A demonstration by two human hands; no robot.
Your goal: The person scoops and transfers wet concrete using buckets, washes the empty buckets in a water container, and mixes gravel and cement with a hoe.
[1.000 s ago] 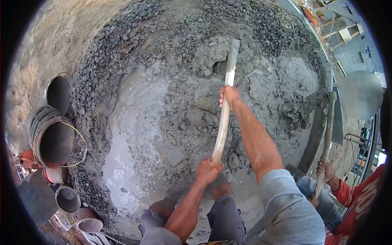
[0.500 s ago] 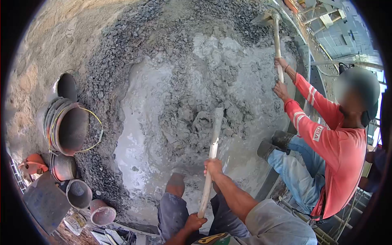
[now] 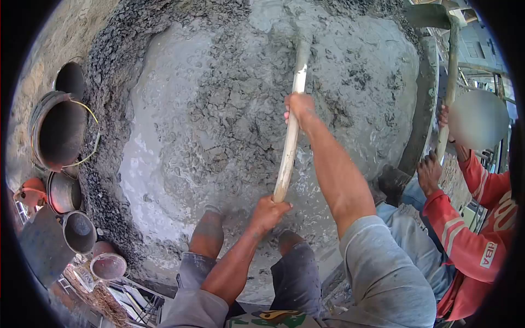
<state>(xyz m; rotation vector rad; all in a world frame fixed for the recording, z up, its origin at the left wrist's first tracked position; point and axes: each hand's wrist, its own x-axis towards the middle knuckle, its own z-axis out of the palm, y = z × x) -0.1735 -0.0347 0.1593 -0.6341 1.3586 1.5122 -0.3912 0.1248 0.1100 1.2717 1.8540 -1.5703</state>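
My right hand (image 3: 301, 111) grips the pale, slightly curved wooden handle (image 3: 288, 156) of a hoe-like tool, partway along its length. Lower down, near my body, my left hand (image 3: 269, 213) is closed around the butt end of that handle. The far end is coated grey and runs into the wet concrete mix (image 3: 229, 117), where the tool's head is hidden. My bare legs stand in the mix, ankle-deep or so. Wet, shiny slurry lies around a rougher, lumpy middle.
At right, a co-worker in a red shirt (image 3: 462, 240) holds a raised hoe (image 3: 453, 71). Several buckets (image 3: 77, 232) stand along the left edge beside dark gravel (image 3: 101, 131). A dark board (image 3: 45, 243) lies at lower left. A raised edge (image 3: 424, 109) borders the mix on the right.
My hands and the handle have moved forward, away from my body, over the mix. The co-worker's hoe has swung up and right, off the gravel. My view has shifted.
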